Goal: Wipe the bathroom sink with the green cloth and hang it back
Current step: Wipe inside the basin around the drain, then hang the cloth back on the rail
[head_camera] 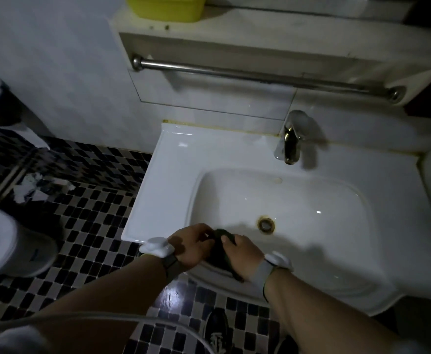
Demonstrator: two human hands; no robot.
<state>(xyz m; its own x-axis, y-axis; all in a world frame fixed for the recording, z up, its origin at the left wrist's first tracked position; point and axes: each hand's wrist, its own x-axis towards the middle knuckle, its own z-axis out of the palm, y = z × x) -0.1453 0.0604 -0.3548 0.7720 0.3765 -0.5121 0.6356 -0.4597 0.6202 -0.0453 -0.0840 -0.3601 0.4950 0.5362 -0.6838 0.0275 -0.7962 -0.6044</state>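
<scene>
Two bare forearms reach out from below, each with a white band at the wrist, and both hands meet at the near rim of the sink [158,180]. Between them is the green cloth [222,251], bunched into a dark wad that lies over the front lip of the basin, its long axis running from the rim in toward the drain [266,224]. The left hand [191,245] has its fingers curled onto the cloth's left edge, and the right hand [242,254] grips it from the other side with the thumb on top. Neither hand is nearer than the other; they hold it together, touching or all but touching.

From how they clutch it, I judge they are gathering or wringing the cloth, though the light is too dim to be sure. The basin lies directly ahead of the hands, with the tap [292,139] beyond it against the wall. Higher up, a metal rail [247,76] runs across under the shelf, bare along its length, and it looks the likely place to hang the cloth: up and away from both hands, a little closer to the right. A yellow tub [166,7] sits on the shelf above.
</scene>
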